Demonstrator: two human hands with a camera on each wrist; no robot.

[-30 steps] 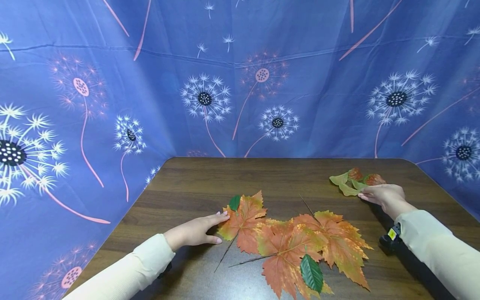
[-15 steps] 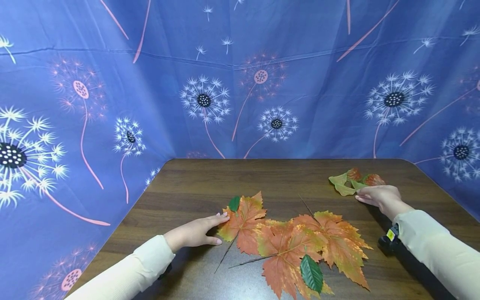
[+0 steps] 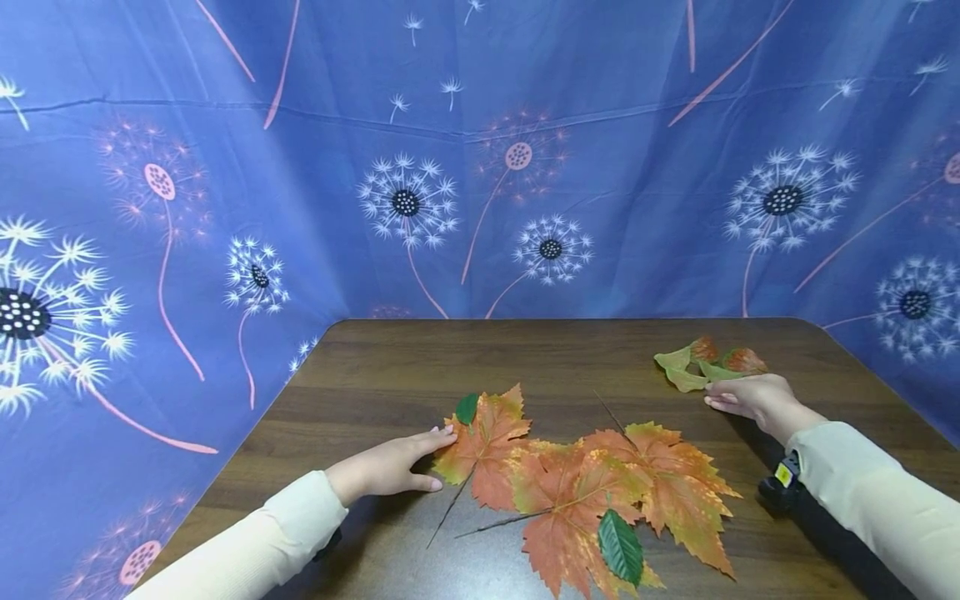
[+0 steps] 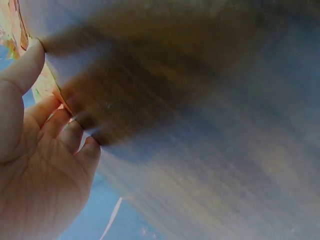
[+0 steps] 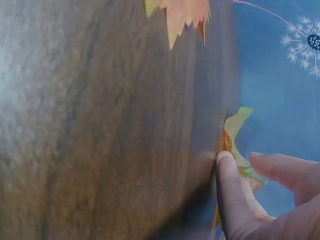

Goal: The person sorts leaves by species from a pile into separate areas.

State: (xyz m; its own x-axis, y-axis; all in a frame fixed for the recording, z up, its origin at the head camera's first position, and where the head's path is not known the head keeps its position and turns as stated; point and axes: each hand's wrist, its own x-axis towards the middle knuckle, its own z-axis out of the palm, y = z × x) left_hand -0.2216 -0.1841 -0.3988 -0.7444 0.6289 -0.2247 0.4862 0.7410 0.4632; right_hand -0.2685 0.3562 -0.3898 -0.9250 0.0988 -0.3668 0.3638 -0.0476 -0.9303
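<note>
In the head view my left hand (image 3: 393, 467) rests with outstretched fingers on the edge of an orange maple leaf (image 3: 491, 446); its thumb lies on the table. A small green leaf (image 3: 467, 408) sits just beyond those fingertips. At the back right, my right hand (image 3: 761, 402) reaches to a cluster of yellow-green ginkgo leaves (image 3: 684, 381) and touches the near one. The right wrist view shows the index finger on a ginkgo leaf's (image 5: 237, 130) edge and the thumb held apart. Reddish-brown round leaves (image 3: 744, 360) lie behind that hand.
Two more maple leaves (image 3: 573, 500) (image 3: 675, 483) overlap at the front middle, with a green leaf (image 3: 620, 546) on one. Thin dark stems stick out from them. The wooden table (image 3: 487, 350) meets a blue dandelion-print cloth (image 3: 637, 208) at its back edge.
My right hand has slid slightly left along the near ginkgo leaf. My left hand has stayed on the maple leaf. The head view has shifted a little.
</note>
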